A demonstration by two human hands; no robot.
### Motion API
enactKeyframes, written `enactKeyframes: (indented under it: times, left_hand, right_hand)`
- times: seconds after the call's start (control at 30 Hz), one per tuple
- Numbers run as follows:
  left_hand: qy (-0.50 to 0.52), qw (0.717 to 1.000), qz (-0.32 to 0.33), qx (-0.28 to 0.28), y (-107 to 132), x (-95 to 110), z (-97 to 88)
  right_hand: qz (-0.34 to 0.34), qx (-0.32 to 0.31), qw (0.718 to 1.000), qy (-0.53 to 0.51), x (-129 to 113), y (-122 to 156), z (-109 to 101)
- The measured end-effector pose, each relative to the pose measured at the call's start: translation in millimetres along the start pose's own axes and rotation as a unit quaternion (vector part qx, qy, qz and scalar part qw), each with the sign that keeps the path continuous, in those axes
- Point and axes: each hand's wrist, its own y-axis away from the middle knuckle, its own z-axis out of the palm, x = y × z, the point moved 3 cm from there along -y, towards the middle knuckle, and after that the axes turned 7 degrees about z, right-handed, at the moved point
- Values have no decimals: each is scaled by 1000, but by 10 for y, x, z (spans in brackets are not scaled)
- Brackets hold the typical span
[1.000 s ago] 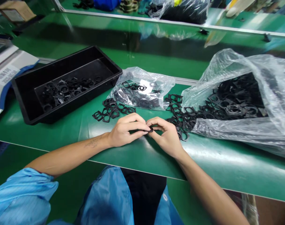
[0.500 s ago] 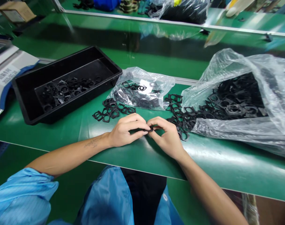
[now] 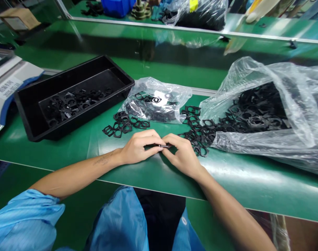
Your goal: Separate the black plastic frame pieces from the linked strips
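My left hand (image 3: pixel 143 146) and my right hand (image 3: pixel 183 153) meet above the green table, both closed in a pinch on one small black plastic part (image 3: pixel 164 146). It is seen nearly edge-on, and the fingers cover most of it. Behind my left hand lies a small group of black ring-shaped parts (image 3: pixel 122 122). Right beside my right hand, a loose pile of similar black parts (image 3: pixel 198 134) spills from a large clear plastic bag (image 3: pixel 255 139). A smaller clear bag (image 3: pixel 183 99), with black rings in it, rests behind both hands.
A black tray (image 3: pixel 96 109) with several black parts inside stands at the left on the green table (image 3: pixel 132 174). Farther left is a white and blue machine (image 3: pixel 9 87) with a label. A raised shelf edge (image 3: pixel 148 26) runs along the back, carrying a blue bin (image 3: pixel 118 7).
The black part has turned between my fingertips and now shows a thinner edge. My right hand has shifted slightly left. The view has moved a little.
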Motion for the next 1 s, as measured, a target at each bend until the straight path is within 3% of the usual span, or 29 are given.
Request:
enactKeyframes:
  times: [0.1,0.33,1.0]
  left_hand:
    - [-8,999,-4,47,2,17,-21]
    - [-52,996,-5,71,-12,32,-67]
    - [-95,993,55,29,-38,-10,-55]
  right_hand:
    - [7,38,998,-45,-22,-7,-33]
    - [17,106,994,-32,25,-26,-67]
    - [-33,171,985,-2,-6,-13,-82]
